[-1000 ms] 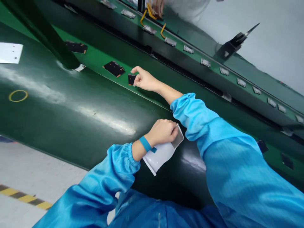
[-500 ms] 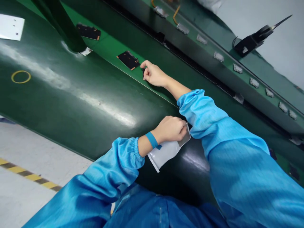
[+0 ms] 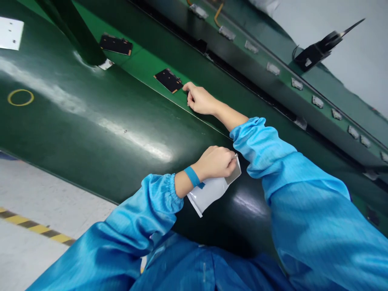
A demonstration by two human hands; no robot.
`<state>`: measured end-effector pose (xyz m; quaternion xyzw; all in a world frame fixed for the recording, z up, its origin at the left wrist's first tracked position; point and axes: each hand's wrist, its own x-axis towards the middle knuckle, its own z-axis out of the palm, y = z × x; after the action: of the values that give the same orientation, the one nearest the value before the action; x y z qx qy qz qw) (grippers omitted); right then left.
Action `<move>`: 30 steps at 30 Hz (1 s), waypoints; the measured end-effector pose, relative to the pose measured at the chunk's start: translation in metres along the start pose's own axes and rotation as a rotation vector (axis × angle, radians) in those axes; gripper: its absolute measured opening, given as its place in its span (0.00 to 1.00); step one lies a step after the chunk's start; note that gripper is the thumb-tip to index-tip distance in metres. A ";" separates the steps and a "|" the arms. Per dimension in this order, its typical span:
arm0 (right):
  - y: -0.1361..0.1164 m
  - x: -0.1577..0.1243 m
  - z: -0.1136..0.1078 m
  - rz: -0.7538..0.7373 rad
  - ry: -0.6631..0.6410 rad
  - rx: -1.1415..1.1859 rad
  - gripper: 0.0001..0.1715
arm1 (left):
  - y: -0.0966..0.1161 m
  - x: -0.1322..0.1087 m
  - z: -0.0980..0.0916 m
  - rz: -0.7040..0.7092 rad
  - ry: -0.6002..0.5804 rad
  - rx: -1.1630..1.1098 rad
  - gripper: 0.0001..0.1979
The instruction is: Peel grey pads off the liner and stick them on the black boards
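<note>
My left hand (image 3: 216,162) is closed on a white pouch (image 3: 207,198), low over the dark green table. A flat greyish piece (image 3: 234,173) shows at the pouch's right end, partly behind my fingers. My right hand (image 3: 200,99) reaches over the green belt strip, index finger forward and the other fingers curled. Its fingertip is at the right corner of a black flat board (image 3: 167,80) with copper-coloured corners; whether they touch I cannot tell. Anything inside the curled fingers is hidden.
A second black board (image 3: 116,44) lies farther left on the belt, near a dark green post (image 3: 77,34). A yellow ring (image 3: 20,97) and a white plate (image 3: 10,33) are on the table (image 3: 75,141). Several small metallic parts line the far ledge, below a black tool (image 3: 318,50).
Both boards and my right hand have shifted slightly right. The black piece seen under my right fingers no longer shows. My left hand keeps its hold on the pouch.
</note>
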<state>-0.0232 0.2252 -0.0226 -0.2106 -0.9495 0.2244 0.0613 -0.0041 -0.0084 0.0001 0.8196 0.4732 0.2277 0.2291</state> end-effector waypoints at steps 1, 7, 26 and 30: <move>-0.001 -0.002 -0.001 0.016 -0.002 -0.018 0.27 | 0.000 0.000 0.000 -0.001 0.000 0.004 0.16; -0.013 -0.018 -0.004 0.088 -0.019 -0.095 0.31 | -0.001 0.000 0.002 0.003 0.004 0.023 0.17; -0.035 0.018 -0.033 0.455 0.101 0.358 0.10 | 0.006 0.000 0.001 0.025 -0.006 -0.008 0.16; -0.060 0.048 -0.020 0.589 0.108 0.510 0.17 | 0.003 0.000 0.002 0.014 -0.020 0.007 0.15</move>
<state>-0.0850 0.2047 0.0236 -0.4636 -0.7575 0.4497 0.0947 -0.0007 -0.0100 0.0002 0.8259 0.4661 0.2195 0.2293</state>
